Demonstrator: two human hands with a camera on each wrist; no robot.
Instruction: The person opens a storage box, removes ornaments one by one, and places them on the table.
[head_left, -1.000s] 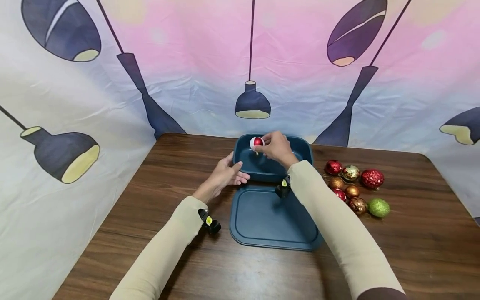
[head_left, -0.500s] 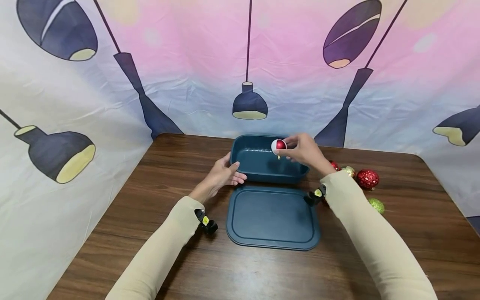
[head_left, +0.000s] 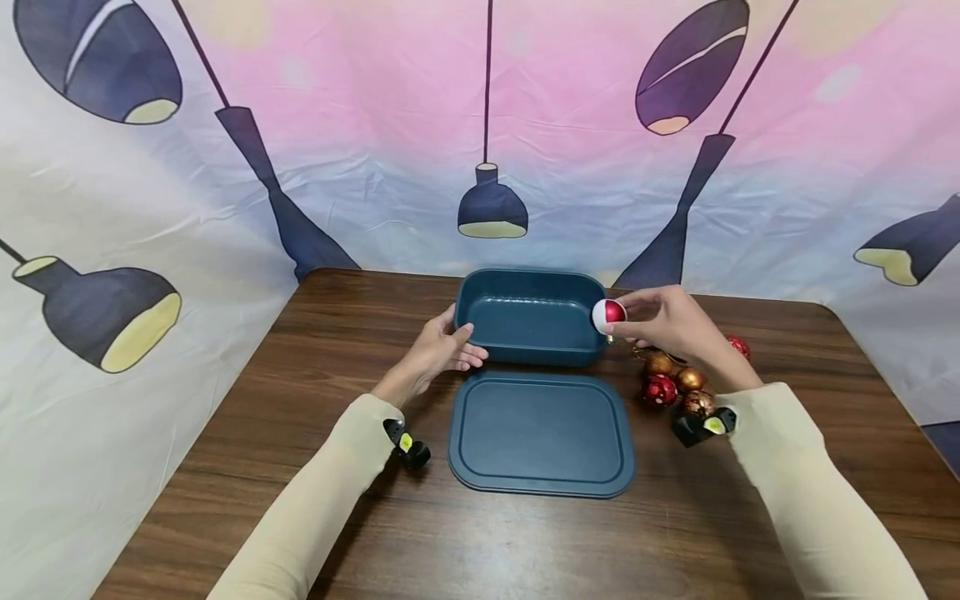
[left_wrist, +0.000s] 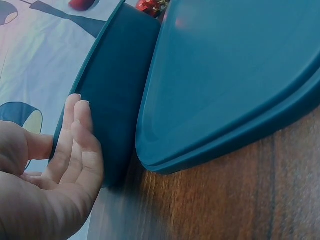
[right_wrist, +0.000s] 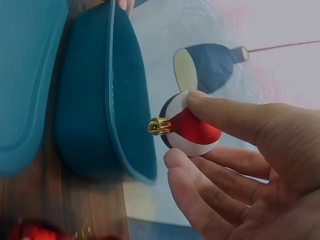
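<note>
A dark teal plastic container (head_left: 517,353) stands near the table's back edge, its inside bare. My left hand (head_left: 429,354) holds it at the front left corner; in the left wrist view the thumb is at the rim and the fingers (left_wrist: 82,155) lie along the outer wall. A red and white Christmas bauble (head_left: 609,315) with a gold cap is pinched between the thumb and fingers of my right hand (head_left: 671,323), right at the container's right end. The right wrist view shows the bauble (right_wrist: 192,127) just beyond the rim, cap towards the container.
The matching flat lid (head_left: 542,433) lies on the wooden table (head_left: 360,317) in front of the container. Several red, gold and copper baubles (head_left: 660,389) lie to the right, partly hidden by my right hand and wrist. A printed cloth (head_left: 390,125) hangs behind the table.
My right hand has carried the bauble rightward, from over the container to its right end. My left hand stays at the container's corner.
</note>
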